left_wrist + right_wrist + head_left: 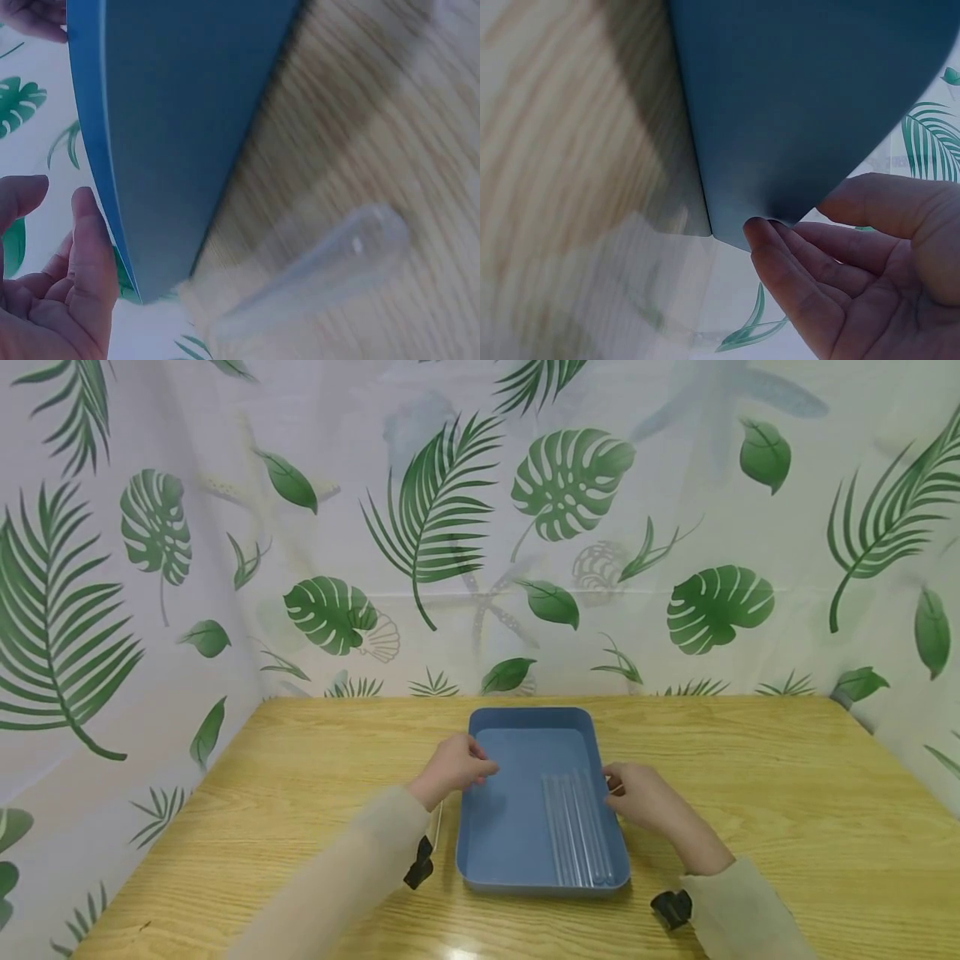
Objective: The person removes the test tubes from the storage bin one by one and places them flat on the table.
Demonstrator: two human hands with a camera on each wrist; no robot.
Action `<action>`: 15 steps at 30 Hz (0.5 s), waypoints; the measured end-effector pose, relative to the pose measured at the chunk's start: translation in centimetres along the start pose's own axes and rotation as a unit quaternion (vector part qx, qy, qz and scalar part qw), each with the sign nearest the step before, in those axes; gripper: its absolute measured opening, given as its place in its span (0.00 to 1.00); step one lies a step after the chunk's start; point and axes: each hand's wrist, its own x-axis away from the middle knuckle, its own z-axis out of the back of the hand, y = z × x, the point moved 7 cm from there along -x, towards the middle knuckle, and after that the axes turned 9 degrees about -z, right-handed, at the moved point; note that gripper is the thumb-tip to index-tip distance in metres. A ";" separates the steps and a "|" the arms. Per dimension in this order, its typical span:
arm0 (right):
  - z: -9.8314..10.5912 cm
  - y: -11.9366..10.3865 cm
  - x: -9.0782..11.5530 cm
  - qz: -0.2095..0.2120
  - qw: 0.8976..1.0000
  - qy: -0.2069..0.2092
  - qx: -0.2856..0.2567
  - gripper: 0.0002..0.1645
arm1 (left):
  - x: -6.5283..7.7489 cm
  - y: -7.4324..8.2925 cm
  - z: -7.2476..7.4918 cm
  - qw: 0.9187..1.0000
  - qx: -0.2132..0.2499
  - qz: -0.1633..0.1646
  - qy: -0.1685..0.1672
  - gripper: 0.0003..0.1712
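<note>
A blue tray (510,852) sits on the table, with several clear test tubes (573,831) side by side in its right half. My left hand (456,764) is over the tray's left rim. Its thumb and fingers stand apart in the left wrist view, with nothing between them. Another clear test tube (322,270) lies on the table left of the tray, partly hidden by my left arm in the head view. At the right rim, my right hand (637,789) pinches the tray, fingertips (761,232) against the outer wall and thumb at the edge.
The wooden table (750,777) extends to both sides of the tray. Behind it hangs a white curtain (465,652) printed with green leaves. A black strap piece (671,908) sits at my right wrist, and a similar black piece (418,862) at the left.
</note>
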 end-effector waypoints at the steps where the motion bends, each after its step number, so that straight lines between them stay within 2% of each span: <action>1: 0.0 0.0 0.0 0.001 1.000 0.001 0.001 0.23 | -0.1 0.3 -0.3 1.000 -0.005 -0.004 -0.003 0.11; 7: 0.1 -0.3 0.0 0.002 1.000 0.001 0.005 0.23 | -0.1 1.9 -2.6 0.998 -0.027 -0.022 -0.045 0.08; 15: 0.2 -0.3 -0.1 0.009 1.000 0.000 0.005 0.23 | 0.1 2.9 -5.6 0.994 -0.060 -0.019 -0.088 0.12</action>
